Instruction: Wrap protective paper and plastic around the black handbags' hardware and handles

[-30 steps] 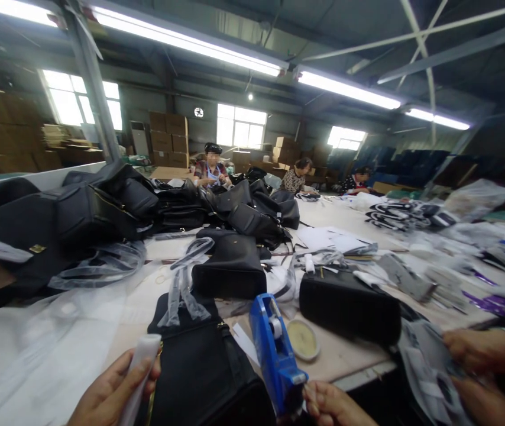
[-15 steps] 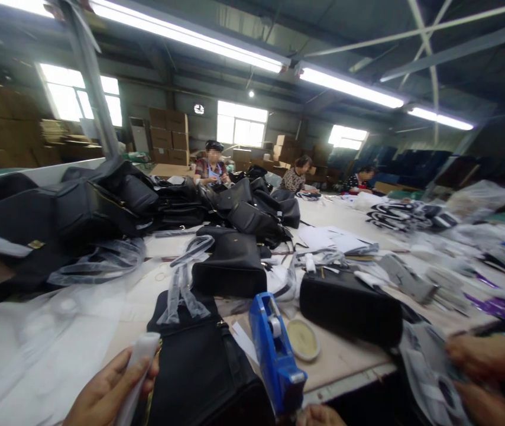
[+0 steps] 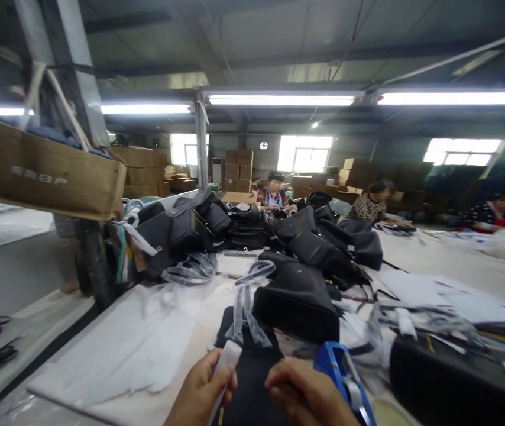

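Note:
My left hand (image 3: 203,387) is closed around a white wrapped strip (image 3: 231,354), whose blunt end sticks up past the thumb. Beneath both hands lies a black bag (image 3: 255,378), partly covered by them. Over its far end run straps in clear plastic wrap (image 3: 247,307). Just right of the strip, my right hand (image 3: 308,390) hovers above the bag with its fingers curled in a pinch; whatever they hold is too small to make out. A blue tape dispenser (image 3: 345,378) with a pale roll stands right beside that hand.
Black bags (image 3: 297,293) heap across the table's middle and back. White sheets (image 3: 141,343) spread at left; another black bag (image 3: 456,373) lies at right. A brown bag (image 3: 48,165) hangs on a post at left. Several people, one a seated person (image 3: 274,195), work beyond.
My view has swung left. My right hand has come from the tape dispenser's near end to beside the white wrapped strip, which my left hand still holds. The co-worker's hands at right have left view.

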`<control>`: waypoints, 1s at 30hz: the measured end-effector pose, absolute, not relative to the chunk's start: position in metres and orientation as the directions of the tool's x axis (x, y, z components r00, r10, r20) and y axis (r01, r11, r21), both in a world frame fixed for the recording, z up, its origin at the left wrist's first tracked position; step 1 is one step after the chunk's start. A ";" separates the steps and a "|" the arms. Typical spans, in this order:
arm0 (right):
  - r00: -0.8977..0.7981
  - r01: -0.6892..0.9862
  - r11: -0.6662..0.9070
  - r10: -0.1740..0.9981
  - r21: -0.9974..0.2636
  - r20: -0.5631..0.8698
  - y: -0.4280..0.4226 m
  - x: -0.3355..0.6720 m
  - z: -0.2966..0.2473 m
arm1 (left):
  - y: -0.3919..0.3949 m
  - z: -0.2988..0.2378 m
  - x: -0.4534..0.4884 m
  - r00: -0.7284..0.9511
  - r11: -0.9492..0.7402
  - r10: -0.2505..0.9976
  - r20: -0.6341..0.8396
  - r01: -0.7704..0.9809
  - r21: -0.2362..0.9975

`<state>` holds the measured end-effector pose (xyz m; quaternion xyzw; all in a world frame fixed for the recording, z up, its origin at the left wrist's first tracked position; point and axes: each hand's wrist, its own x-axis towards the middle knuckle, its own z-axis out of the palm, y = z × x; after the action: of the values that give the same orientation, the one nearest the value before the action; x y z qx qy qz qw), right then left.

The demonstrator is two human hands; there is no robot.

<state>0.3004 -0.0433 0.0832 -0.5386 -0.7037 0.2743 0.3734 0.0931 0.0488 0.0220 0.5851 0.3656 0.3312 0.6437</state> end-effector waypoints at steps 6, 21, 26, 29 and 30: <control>-0.314 0.613 0.454 0.891 -0.646 0.329 0.014 0.263 0.080 | 0.054 0.013 0.093 0.515 0.172 0.852 -0.095 -0.104 0.980; -0.288 0.669 0.305 0.947 -0.678 0.142 0.042 0.260 0.079 | 0.068 0.017 0.081 0.685 0.302 0.717 -0.129 -0.138 0.943; -0.208 0.447 0.167 0.975 -0.879 0.080 0.046 0.261 0.071 | 0.067 0.020 0.080 0.676 0.312 0.724 -0.136 -0.145 0.939; -0.169 0.338 0.059 0.986 -0.939 0.001 0.047 0.261 0.062 | 0.069 0.016 0.082 0.680 0.287 0.727 -0.098 -0.171 0.943; -0.168 0.321 0.047 0.986 -0.946 -0.008 0.048 0.260 0.060 | 0.070 0.014 0.082 0.682 0.287 0.726 -0.088 -0.185 0.940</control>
<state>0.2603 0.0477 0.0598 -0.5265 -0.6205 0.4462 0.3725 0.0820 0.0696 0.0142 0.5160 0.2623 0.3004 0.7581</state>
